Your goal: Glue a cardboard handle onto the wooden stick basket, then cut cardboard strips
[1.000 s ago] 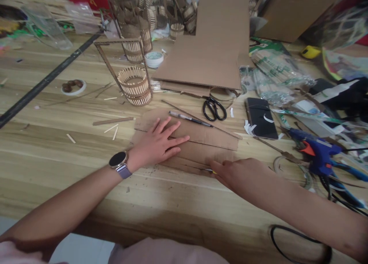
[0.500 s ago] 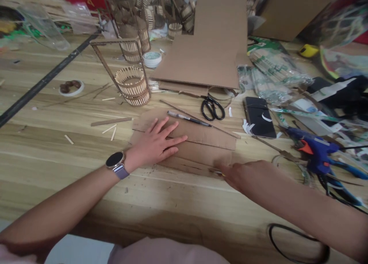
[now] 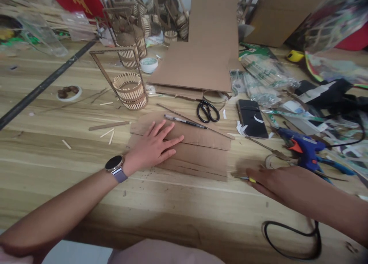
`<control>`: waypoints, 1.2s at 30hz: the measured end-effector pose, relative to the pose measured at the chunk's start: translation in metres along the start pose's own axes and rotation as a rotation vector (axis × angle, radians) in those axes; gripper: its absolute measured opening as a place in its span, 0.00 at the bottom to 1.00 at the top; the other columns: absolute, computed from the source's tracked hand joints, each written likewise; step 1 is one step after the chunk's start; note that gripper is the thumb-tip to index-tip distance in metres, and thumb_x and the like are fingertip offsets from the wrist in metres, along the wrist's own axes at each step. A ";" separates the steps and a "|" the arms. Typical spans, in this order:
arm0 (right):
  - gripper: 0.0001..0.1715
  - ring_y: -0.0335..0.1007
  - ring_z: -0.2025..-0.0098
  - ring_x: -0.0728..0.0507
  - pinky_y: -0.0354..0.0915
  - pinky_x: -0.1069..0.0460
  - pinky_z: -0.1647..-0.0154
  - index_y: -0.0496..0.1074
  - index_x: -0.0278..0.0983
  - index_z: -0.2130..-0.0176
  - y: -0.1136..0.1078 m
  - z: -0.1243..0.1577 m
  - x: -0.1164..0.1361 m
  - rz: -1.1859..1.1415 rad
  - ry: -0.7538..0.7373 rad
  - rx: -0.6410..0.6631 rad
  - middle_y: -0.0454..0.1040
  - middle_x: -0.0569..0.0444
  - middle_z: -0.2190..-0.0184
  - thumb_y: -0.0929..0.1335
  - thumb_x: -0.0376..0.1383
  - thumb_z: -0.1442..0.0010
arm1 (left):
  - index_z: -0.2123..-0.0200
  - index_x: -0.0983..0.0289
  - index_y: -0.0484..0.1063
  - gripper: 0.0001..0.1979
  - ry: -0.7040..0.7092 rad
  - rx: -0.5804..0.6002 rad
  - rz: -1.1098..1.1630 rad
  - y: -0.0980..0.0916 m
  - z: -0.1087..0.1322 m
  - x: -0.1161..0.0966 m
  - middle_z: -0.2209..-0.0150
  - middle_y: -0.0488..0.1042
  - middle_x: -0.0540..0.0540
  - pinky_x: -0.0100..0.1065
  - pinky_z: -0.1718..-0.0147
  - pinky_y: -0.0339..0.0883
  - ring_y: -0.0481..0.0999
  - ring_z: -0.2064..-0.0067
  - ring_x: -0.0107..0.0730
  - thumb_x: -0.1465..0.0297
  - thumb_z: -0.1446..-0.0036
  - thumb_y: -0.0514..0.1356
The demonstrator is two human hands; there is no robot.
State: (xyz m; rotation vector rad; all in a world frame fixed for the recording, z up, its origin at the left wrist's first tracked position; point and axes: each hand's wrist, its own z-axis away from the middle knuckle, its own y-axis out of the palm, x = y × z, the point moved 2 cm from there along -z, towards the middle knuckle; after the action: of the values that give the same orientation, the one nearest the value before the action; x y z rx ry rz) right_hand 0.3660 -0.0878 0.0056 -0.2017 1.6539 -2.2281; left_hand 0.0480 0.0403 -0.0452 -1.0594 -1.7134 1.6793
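Observation:
My left hand (image 3: 155,144) lies flat with fingers spread on a piece of brown cardboard (image 3: 201,156). Long slits run across that cardboard, and thin strips are marked off along its near edge. Just past its right end, my right hand (image 3: 264,179) is closed around a yellow utility knife (image 3: 250,180), whose blade points left and is apart from the cardboard. A pen (image 3: 185,121) rests on the cardboard's far part, beside a thin cardboard strip (image 3: 221,132).
Behind are a small stick basket (image 3: 130,91), black-handled scissors (image 3: 207,110) and a large cardboard sheet (image 3: 198,64). To the right lie a phone (image 3: 252,118), a blue glue gun (image 3: 303,145) and a black cable (image 3: 290,222). A white dish (image 3: 69,93) is at left.
My right hand has moved right with the knife, off the cardboard's right end. My left hand stays pressed on the cardboard. The view has shifted slightly.

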 end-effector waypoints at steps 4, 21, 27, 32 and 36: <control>0.09 0.78 0.72 0.42 0.60 0.51 0.76 0.71 0.41 0.59 -0.021 -0.016 0.015 -0.054 -0.063 0.126 0.81 0.51 0.72 0.62 0.38 0.32 | 0.35 0.53 0.59 0.25 -0.047 -0.033 0.032 0.003 -0.002 -0.002 0.30 0.49 0.59 0.62 0.36 0.42 0.42 0.30 0.55 0.56 0.33 0.49; 0.14 0.80 0.68 0.36 0.67 0.49 0.74 0.73 0.34 0.57 -0.052 -0.135 0.147 -0.034 -0.363 -0.027 0.81 0.45 0.69 0.59 0.33 0.32 | 0.36 0.68 0.60 0.24 -0.198 -0.113 -0.094 -0.002 0.023 0.026 0.32 0.50 0.72 0.61 0.37 0.47 0.46 0.31 0.59 0.66 0.32 0.49; 0.13 0.80 0.69 0.37 0.68 0.50 0.75 0.72 0.34 0.54 -0.052 -0.137 0.151 -0.009 -0.343 0.001 0.81 0.46 0.70 0.61 0.37 0.32 | 0.36 0.68 0.60 0.25 -0.213 -0.097 -0.122 -0.002 0.021 0.024 0.33 0.52 0.72 0.59 0.37 0.47 0.48 0.31 0.60 0.64 0.32 0.49; 0.14 0.80 0.69 0.36 0.67 0.51 0.75 0.72 0.35 0.53 -0.051 -0.140 0.153 0.028 -0.315 0.057 0.81 0.46 0.70 0.61 0.37 0.32 | 0.36 0.67 0.60 0.25 -0.205 -0.124 -0.137 -0.001 0.022 0.024 0.33 0.52 0.71 0.59 0.37 0.46 0.47 0.31 0.60 0.63 0.32 0.48; 0.12 0.80 0.68 0.36 0.67 0.51 0.75 0.73 0.36 0.55 -0.057 -0.141 0.156 0.021 -0.318 0.069 0.81 0.47 0.69 0.61 0.33 0.33 | 0.36 0.67 0.60 0.25 -0.203 -0.130 -0.135 0.001 0.022 0.024 0.32 0.52 0.71 0.58 0.36 0.45 0.47 0.31 0.59 0.62 0.32 0.48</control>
State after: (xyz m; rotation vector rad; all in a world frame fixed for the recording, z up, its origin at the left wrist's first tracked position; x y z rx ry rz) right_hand 0.1651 -0.0037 0.0012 -0.4901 1.4012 -2.1043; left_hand 0.0167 0.0473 -0.0523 -0.8301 -1.9996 1.6553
